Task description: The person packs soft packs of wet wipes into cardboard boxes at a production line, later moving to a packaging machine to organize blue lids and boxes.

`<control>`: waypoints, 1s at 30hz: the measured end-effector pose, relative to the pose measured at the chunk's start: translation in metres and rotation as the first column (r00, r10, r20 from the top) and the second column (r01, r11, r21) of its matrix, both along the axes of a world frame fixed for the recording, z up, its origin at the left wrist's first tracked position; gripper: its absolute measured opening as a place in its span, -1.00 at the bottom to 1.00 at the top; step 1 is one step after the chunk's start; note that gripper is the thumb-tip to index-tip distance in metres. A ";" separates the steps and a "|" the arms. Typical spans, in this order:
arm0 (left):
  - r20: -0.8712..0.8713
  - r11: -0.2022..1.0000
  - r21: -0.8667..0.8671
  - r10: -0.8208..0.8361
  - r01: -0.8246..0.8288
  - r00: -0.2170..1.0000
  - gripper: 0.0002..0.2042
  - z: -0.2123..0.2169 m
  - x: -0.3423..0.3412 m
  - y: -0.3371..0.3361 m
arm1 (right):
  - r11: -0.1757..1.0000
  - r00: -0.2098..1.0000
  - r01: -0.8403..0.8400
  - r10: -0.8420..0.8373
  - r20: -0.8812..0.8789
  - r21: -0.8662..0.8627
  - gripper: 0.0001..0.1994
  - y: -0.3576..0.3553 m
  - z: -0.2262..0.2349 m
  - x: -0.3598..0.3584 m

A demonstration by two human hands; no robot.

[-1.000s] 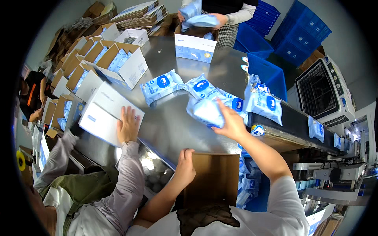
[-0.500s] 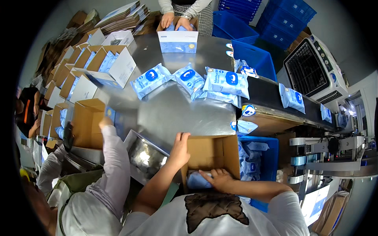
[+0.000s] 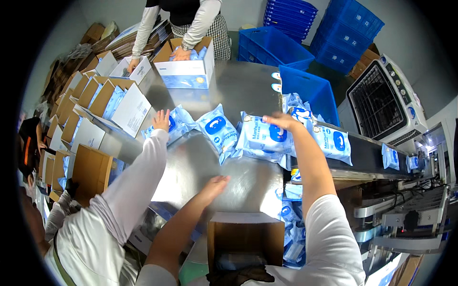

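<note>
Head | blue pack (image 3: 257, 137): beneath right hand (image 3: 285, 122) | left hand (image 3: 213, 188): apart

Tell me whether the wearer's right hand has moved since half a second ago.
Yes: against the fixed metal table, the right hand has moved forward, from inside the open carton to a blue pack by the conveyor.

Both forearms (image 3: 312, 162) forward, right farther.
</note>
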State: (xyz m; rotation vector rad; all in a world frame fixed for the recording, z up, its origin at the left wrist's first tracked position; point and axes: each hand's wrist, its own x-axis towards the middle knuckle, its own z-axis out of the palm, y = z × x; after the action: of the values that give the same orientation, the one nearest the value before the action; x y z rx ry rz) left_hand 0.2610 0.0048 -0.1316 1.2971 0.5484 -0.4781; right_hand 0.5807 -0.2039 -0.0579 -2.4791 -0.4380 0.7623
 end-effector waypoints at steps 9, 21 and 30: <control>0.356 0.779 0.533 0.147 -0.330 0.923 -0.22 -0.106 0.048 -0.050 | 0.799 0.468 0.471 0.134 -0.874 0.375 -0.28 -0.007 -0.051 -0.139; 0.644 0.993 -0.081 0.114 -0.080 0.756 0.30 0.128 0.013 -0.001 | 0.350 0.503 0.750 0.251 -0.827 0.562 -0.19 -0.042 0.077 -0.246; 0.216 0.682 -0.728 0.324 -0.069 0.921 -0.35 0.215 -0.040 0.010 | -0.170 0.628 0.779 0.213 -0.749 0.604 -0.32 -0.119 0.129 -0.360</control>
State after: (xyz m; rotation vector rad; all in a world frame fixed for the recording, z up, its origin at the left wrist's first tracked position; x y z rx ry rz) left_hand 0.2211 0.0145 0.0834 0.5259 0.1703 -0.2311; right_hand 0.2204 -0.3228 0.0711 -0.5334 0.0712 0.5856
